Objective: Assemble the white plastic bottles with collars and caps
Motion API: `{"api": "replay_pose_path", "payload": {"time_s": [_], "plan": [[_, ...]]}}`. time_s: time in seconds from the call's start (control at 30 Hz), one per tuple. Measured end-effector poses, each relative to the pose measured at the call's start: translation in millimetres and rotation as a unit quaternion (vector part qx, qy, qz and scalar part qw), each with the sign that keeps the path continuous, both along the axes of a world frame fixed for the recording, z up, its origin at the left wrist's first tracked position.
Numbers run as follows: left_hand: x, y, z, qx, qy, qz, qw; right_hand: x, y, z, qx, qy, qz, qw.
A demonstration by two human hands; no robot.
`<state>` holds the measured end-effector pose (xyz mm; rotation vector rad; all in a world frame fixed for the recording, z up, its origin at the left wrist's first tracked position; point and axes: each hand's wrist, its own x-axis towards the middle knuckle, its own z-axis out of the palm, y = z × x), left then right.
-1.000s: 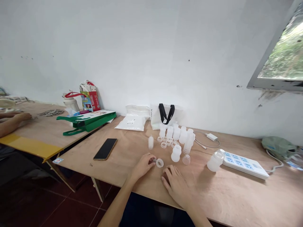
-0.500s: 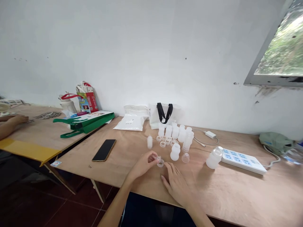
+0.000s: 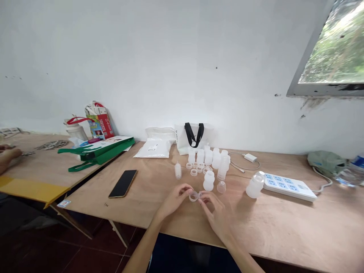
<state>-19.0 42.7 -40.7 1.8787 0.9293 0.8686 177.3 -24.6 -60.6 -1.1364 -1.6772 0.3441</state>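
Observation:
Near the table's front edge, a translucent plastic collar ring (image 3: 193, 196) sits between my two hands. My left hand (image 3: 174, 199) pinches its left side with thumb and fingertips. From the other side, my right hand (image 3: 214, 212) closes thumb and forefinger on a small clear piece (image 3: 200, 195) at the ring's right edge; its exact shape is too small to tell. Just beyond stands a frosted baby bottle (image 3: 209, 181) without a top, and a clear dome cap (image 3: 221, 187) lies beside it. Several loose rings (image 3: 193, 172) lie farther back, before a group of frosted bottles (image 3: 216, 158).
A stack of clear nipples (image 3: 178, 170) stands left of the rings. On the left lies a phone (image 3: 123, 184); on the right, a capped bottle (image 3: 255, 185) touches a power strip (image 3: 288, 186). A white bag (image 3: 180, 138) and a plastic package (image 3: 153, 148) stand at the wall. A co-worker's hand (image 3: 10, 154) is far left.
My right hand has gone from resting with fingers stretched on the table to pinching beside the ring. The clear piece at my left fingertips now appears at my right fingertips. The view has shifted slightly.

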Motion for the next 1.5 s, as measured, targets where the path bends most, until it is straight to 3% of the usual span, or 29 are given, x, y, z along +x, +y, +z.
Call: {"api": "replay_pose_path", "payload": {"time_s": [0.1,0.27,0.4,0.57,0.8,1.1,1.5], "plan": [[-4.2,3.0,-8.3,0.081,0.085,0.073,0.99,2.0,0.1,-0.9,0.012,-0.018,-0.037,0.999],[3.1,6.3,-26.6,0.111,0.197,0.056,0.973,1.2,3.4,-8.2,0.032,-0.039,-0.038,0.998],[11.6,7.4,-30.6,0.128,0.156,0.072,0.977,0.6,4.5,-9.8,0.025,-0.048,-0.024,0.998],[18.3,2.2,-26.4,0.175,0.09,0.035,0.98,0.6,5.9,-14.4,0.046,-0.043,-0.004,0.998],[28.9,-7.9,-21.2,0.234,0.062,0.016,0.97,7.0,6.2,-22.9,0.066,-0.081,-0.097,0.99],[34.2,-12.8,-17.5,0.231,0.034,0.009,0.972,9.1,5.2,-25.6,0.094,-0.042,-0.094,0.99],[29.5,-7.6,-22.6,0.235,0.022,0.043,0.971,4.7,9.9,-21.1,-0.015,-0.021,0.001,1.0]]}}
